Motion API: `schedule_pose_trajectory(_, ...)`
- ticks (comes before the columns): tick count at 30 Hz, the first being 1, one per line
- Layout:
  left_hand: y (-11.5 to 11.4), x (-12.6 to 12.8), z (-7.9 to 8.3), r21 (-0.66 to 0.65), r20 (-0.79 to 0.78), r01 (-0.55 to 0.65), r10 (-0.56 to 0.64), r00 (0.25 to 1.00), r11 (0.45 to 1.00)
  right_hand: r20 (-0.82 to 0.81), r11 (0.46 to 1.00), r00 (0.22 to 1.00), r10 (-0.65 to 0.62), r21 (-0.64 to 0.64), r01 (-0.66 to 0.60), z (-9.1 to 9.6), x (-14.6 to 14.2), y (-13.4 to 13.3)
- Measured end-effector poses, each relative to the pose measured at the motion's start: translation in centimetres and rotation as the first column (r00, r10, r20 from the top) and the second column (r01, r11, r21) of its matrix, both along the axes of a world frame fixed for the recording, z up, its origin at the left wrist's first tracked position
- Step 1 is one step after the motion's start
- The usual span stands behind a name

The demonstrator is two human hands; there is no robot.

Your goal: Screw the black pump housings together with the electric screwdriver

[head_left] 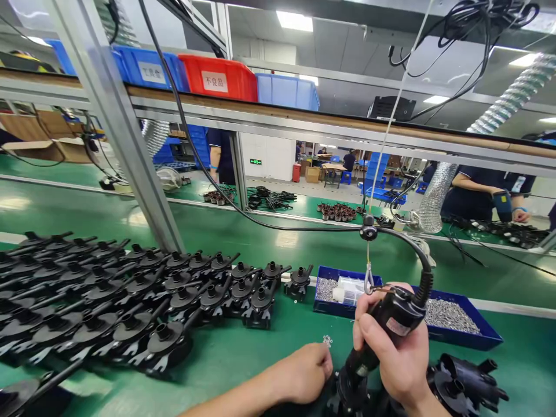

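My right hand (403,362) is wrapped round a black corded electric screwdriver (393,321), which hangs from a cord and hook. Its lower end points down onto a black plastic part (347,399) at the bottom of the view; the tip itself is hidden. Beside that part, my left hand (306,370) is closed with its fingers curled under, so whatever they hold cannot be seen. Just beyond the left knuckles lies a small pile of nuts (327,341) on the green bench (286,330).
Rows of black plastic housings (104,295) cover the bench's left side. Behind my right hand stand blue trays of small metal parts (452,315). More black housings (467,382) lie at lower right. A metal post (125,127) rises at left. A co-worker's hand (520,215) shows at far right.
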State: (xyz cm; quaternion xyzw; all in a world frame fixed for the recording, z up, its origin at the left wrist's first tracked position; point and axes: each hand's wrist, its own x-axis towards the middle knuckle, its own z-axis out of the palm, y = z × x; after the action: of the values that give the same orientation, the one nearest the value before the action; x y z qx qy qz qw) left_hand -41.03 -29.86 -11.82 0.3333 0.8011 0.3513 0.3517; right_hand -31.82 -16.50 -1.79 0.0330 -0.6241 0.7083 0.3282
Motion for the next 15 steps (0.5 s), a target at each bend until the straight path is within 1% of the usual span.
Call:
schedule_pose_trajectory(2,0.1,0.2,-0.1,-0.087,0.129,0.023,-0.011,0.992,0.996,0.001,1.000,1.000,-0.005,0.018,0.005,0.1,0.0,-0.1)
schedule_pose_trajectory(4,0.5,0.2,-0.7,-0.151,0.263,0.016,0.025,0.964,0.988,-0.003,1.000,1.000,-0.004,0.020,0.004,0.3,0.0,-0.2)
schedule_pose_trajectory(5,0.7,0.2,-1.0,-0.156,0.335,-0.001,0.054,0.941,0.988,-0.004,1.000,1.000,-0.001,0.017,0.001,0.4,0.1,-0.3)
schedule_pose_trajectory(8,1.2,-0.1,-1.6,-0.074,0.496,-0.076,0.103,0.862,0.994,-0.011,1.000,1.000,0.009,0.019,-0.009,0.4,0.2,-0.6)
schedule_pose_trajectory(10,0.9,-0.5,-1.2,-0.025,0.570,-0.114,0.108,0.815,0.993,-0.022,0.999,1.000,0.017,0.032,-0.017,0.2,0.2,-0.6)
schedule_pose_trajectory(12,0.3,-1.0,-0.5,0.014,0.627,-0.110,0.077,0.775,0.994,-0.037,0.999,0.999,0.017,0.048,-0.015,-0.3,0.1,-0.6)
schedule_pose_trajectory(15,-0.6,-1.3,0.5,0.087,0.673,-0.051,-0.021,0.740,0.995,-0.103,0.996,0.995,0.005,0.086,0.003,-1.0,-0.2,-0.8)
